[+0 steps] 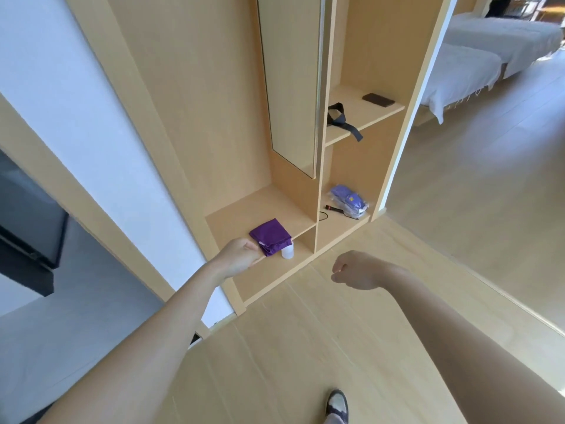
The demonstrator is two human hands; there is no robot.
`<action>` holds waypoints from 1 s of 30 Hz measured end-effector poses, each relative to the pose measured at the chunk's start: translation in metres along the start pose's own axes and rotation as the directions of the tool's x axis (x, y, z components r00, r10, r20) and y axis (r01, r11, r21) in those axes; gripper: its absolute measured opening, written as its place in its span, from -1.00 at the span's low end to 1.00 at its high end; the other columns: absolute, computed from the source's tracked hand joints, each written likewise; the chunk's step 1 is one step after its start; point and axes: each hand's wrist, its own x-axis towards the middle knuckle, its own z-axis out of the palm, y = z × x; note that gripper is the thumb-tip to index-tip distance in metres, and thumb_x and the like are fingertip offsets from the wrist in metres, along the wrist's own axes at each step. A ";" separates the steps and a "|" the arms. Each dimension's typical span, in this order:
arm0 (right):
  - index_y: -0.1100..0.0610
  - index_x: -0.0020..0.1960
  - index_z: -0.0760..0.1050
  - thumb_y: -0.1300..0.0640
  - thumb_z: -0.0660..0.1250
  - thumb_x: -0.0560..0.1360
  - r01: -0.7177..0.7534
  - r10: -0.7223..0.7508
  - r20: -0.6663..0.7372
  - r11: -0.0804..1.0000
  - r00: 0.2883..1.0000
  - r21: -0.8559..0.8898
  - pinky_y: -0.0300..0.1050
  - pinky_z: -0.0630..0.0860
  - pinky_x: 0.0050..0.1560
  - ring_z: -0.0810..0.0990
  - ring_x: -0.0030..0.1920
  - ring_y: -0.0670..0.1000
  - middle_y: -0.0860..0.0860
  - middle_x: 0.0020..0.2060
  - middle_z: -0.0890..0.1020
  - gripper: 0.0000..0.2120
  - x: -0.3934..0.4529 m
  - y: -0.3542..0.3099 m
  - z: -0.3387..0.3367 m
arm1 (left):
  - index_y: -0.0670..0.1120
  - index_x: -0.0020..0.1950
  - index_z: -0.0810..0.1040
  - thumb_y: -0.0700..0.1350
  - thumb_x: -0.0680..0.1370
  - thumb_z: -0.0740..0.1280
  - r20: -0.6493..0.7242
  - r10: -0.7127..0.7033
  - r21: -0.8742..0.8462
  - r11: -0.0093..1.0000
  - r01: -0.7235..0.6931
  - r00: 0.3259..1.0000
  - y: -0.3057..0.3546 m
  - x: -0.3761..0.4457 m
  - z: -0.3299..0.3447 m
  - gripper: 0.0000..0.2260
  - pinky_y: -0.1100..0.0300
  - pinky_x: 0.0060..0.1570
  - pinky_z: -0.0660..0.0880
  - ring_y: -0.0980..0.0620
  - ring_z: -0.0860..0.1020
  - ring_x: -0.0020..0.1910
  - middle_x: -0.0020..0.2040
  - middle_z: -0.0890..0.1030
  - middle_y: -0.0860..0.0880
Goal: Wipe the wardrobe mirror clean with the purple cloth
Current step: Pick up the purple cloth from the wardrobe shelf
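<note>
Left hand [240,255] touching folded purple cloth [270,237] on shelf [232,218]

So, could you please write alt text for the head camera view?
A person's left hand reaches the folded purple cloth on a low wardrobe shelf, beside a small white bottle. The right hand hangs loosely curled; the narrow mirror stands above.
</note>
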 end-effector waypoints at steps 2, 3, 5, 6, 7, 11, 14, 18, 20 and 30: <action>0.18 0.21 0.57 0.04 0.28 0.59 0.028 -0.027 -0.014 0.994 1.000 0.104 -0.02 0.52 0.19 0.61 0.16 0.11 0.08 0.13 0.63 -0.71 0.028 0.010 -0.031 | -0.11 0.22 0.52 -0.18 0.60 0.28 -0.049 0.015 -0.016 1.000 -0.016 0.999 0.024 0.027 0.001 -0.81 0.15 -0.07 0.48 -0.10 0.61 0.11 0.03 0.57 -0.06; 0.20 0.17 0.56 0.06 0.27 0.58 0.053 -0.048 -0.038 0.985 0.998 0.165 -0.03 0.52 0.14 0.63 0.11 0.10 0.08 0.08 0.63 -0.73 0.041 0.013 -0.048 | -0.11 0.22 0.53 -0.18 0.60 0.28 -0.083 0.030 -0.020 0.999 -0.031 0.996 0.035 0.040 0.001 -0.80 0.17 -0.11 0.46 -0.09 0.61 0.13 0.02 0.57 -0.03; 0.23 0.10 0.57 0.12 0.26 0.56 0.099 -0.071 -0.113 0.958 0.991 0.269 0.01 0.55 0.07 0.64 0.08 0.15 0.13 0.05 0.65 -0.77 0.069 0.018 -0.076 | -0.09 0.21 0.53 -0.17 0.60 0.28 -0.130 0.033 -0.045 0.998 -0.039 0.991 0.048 0.061 0.005 -0.80 0.18 -0.11 0.45 -0.06 0.59 0.12 0.04 0.57 -0.03; 0.23 0.08 0.58 0.13 0.25 0.55 0.109 -0.069 -0.140 0.948 0.988 0.298 0.02 0.56 0.05 0.64 0.09 0.18 0.15 0.05 0.66 -0.78 0.082 0.020 -0.084 | -0.08 0.21 0.53 -0.16 0.60 0.28 -0.131 0.015 -0.057 0.998 -0.022 0.991 0.049 0.068 0.009 -0.81 0.18 -0.10 0.45 -0.04 0.58 0.10 0.06 0.58 -0.03; 0.21 0.08 0.58 0.14 0.24 0.55 0.120 -0.074 -0.156 0.941 0.985 0.316 0.02 0.56 0.03 0.64 0.10 0.19 0.15 0.04 0.66 -0.78 0.094 0.019 -0.089 | -0.07 0.21 0.52 -0.16 0.60 0.29 -0.125 -0.009 -0.066 0.998 0.001 0.992 0.047 0.073 0.014 -0.81 0.18 -0.10 0.46 -0.02 0.58 0.07 0.07 0.57 -0.02; 0.13 0.25 0.56 0.15 0.30 0.57 0.114 -0.087 -0.098 0.941 0.991 0.318 -0.09 0.49 0.02 0.55 0.10 0.08 0.04 0.17 0.59 -0.73 0.143 0.018 -0.082 | -0.10 0.36 0.47 -0.16 0.62 0.27 -0.057 -0.160 -0.038 0.987 0.158 0.985 0.016 0.099 0.030 -0.70 0.20 -0.09 0.47 0.02 0.53 -0.02 0.11 0.54 -0.04; 0.06 0.40 0.44 0.12 0.35 0.57 0.058 -0.066 0.020 0.962 0.998 0.268 -0.19 0.42 0.03 0.50 0.24 0.05 0.01 0.26 0.47 -0.59 0.184 0.024 -0.062 | -0.10 0.48 0.38 -0.15 0.61 0.28 -0.015 -0.282 -0.003 0.959 0.282 0.959 -0.013 0.123 0.027 -0.58 0.23 -0.05 0.48 -0.01 0.50 0.04 0.11 0.52 -0.03; 0.06 0.42 0.42 0.09 0.37 0.54 -0.021 -0.001 0.128 0.985 0.992 0.173 -0.11 0.41 0.27 0.46 0.36 0.08 0.06 0.43 0.42 -0.54 0.244 0.033 -0.050 | -0.07 0.56 0.28 -0.12 0.62 0.26 -0.026 -0.387 -0.013 0.922 0.387 0.922 -0.037 0.156 0.011 -0.50 0.19 -0.01 0.40 -0.02 0.49 0.08 0.23 0.47 -0.05; 0.09 0.39 0.47 0.10 0.38 0.52 -0.069 0.046 0.154 0.986 0.987 0.149 -0.05 0.44 0.30 0.49 0.33 0.11 0.08 0.40 0.47 -0.56 0.277 0.040 -0.051 | -0.06 0.54 0.30 -0.12 0.61 0.26 -0.030 -0.421 -0.064 0.906 0.418 0.907 -0.051 0.177 0.008 -0.52 0.19 -0.07 0.40 -0.02 0.51 0.01 0.23 0.49 -0.05; 0.15 0.17 0.60 0.14 0.40 0.53 -0.135 0.115 0.204 0.987 0.972 0.089 -0.13 0.40 0.10 0.53 0.11 0.07 0.09 0.16 0.61 -0.78 0.399 0.025 -0.089 | -0.10 0.40 0.43 -0.18 0.60 0.27 0.153 -0.590 -0.273 0.746 0.608 0.793 -0.072 0.288 0.030 -0.64 0.23 -0.30 0.39 -0.07 0.53 -0.06 0.02 0.52 -0.10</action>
